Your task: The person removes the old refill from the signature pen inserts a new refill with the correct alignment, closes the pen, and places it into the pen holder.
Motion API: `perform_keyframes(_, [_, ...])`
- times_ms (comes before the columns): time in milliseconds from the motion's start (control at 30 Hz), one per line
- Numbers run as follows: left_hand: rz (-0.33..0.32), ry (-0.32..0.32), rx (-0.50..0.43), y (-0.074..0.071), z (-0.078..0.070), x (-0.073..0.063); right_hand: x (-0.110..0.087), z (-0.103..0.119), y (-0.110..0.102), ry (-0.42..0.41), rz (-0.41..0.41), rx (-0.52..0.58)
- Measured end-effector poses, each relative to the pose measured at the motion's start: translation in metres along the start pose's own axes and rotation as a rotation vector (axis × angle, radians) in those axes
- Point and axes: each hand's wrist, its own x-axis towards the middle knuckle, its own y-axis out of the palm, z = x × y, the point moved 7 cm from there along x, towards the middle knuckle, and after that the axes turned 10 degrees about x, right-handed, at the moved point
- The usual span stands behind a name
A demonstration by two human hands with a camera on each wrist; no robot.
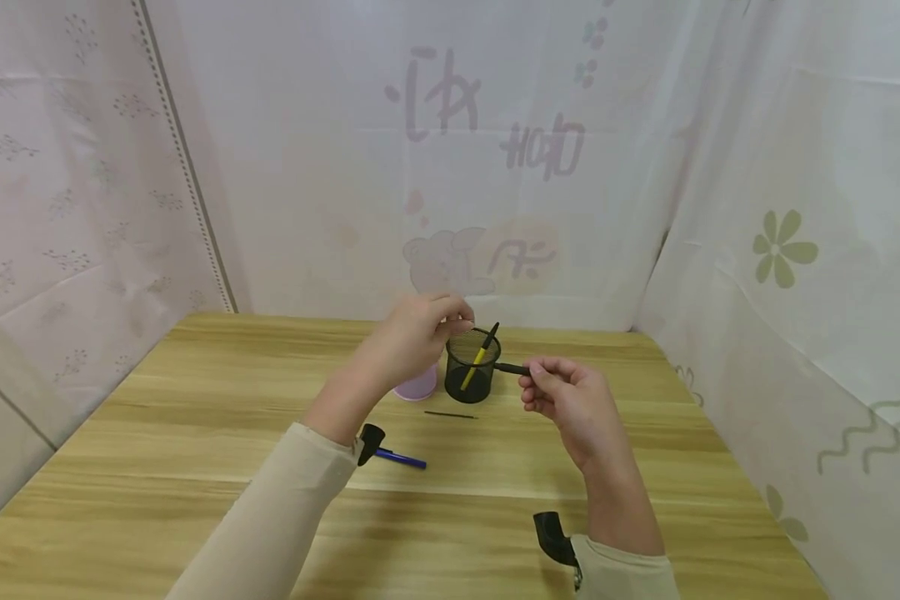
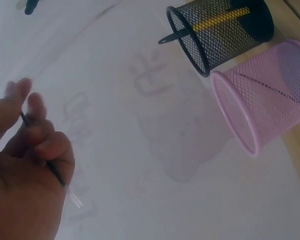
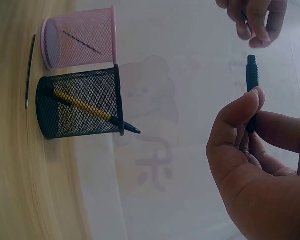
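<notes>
My left hand [image 1: 423, 333] is raised above the pen cups and pinches a thin dark pen refill [image 2: 56, 172] with a clear end. Lower and to the right, my right hand [image 1: 570, 404] holds a black pen barrel [image 3: 252, 75] between thumb and fingers. Its ridged end points toward the left hand, a small gap apart. Behind the hands stands a black mesh pen cup [image 1: 468, 383] with a yellow-and-black pen [image 1: 480, 358] leaning in it. Beside it is a pink mesh pen cup [image 2: 270, 100], mostly hidden by the left hand in the head view; a thin dark stick [image 3: 82, 42] shows inside.
Another thin dark refill [image 1: 452, 414] lies on the wooden table [image 1: 195, 433] in front of the cups. Nearer, a blue pen [image 1: 401, 458] lies partly behind the left wrist's camera mount [image 1: 371, 443]. Printed curtains [image 1: 307, 167] surround the back and sides.
</notes>
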Motion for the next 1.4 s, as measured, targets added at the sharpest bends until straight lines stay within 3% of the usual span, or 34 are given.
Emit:
perform_keyframes(100, [0.082, 0.040, 0.023, 0.008, -0.006, 0.000, -0.001, -0.001, -0.001, 0.006, 0.000, -0.001])
perform_keyframes(167, [0.100, 0.058, 0.040, 0.010, -0.009, 0.001, -0.002, -0.001, -0.002, 0.008, 0.002, 0.000])
perform_keyframes(467, [0.070, 0.077, 0.059, 0.009, -0.020, 0.007, -0.006, 0.003, -0.008, -0.003, -0.013, 0.019])
perform_keyframes(700, [0.127, 0.057, 0.142, 0.017, -0.018, 0.002, -0.010, 0.002, -0.009, 0.004, -0.019, 0.019])
perform_keyframes(800, [0.080, 0.094, 0.170, 0.014, -0.019, 0.002, -0.009, 0.003, -0.007, 0.003, -0.015, 0.014])
perform_keyframes(933, [0.041, 0.102, 0.148, 0.009, -0.020, 0.004, -0.005, 0.005, -0.006, -0.002, -0.011, 0.013])
perform_keyframes(1200, [0.085, 0.067, 0.083, 0.012, -0.012, 0.003, 0.000, 0.006, -0.003, -0.002, -0.011, 0.015])
perform_keyframes(1400, [0.072, 0.072, 0.075, 0.010, -0.009, 0.001, 0.004, 0.010, -0.002, -0.012, -0.018, 0.017])
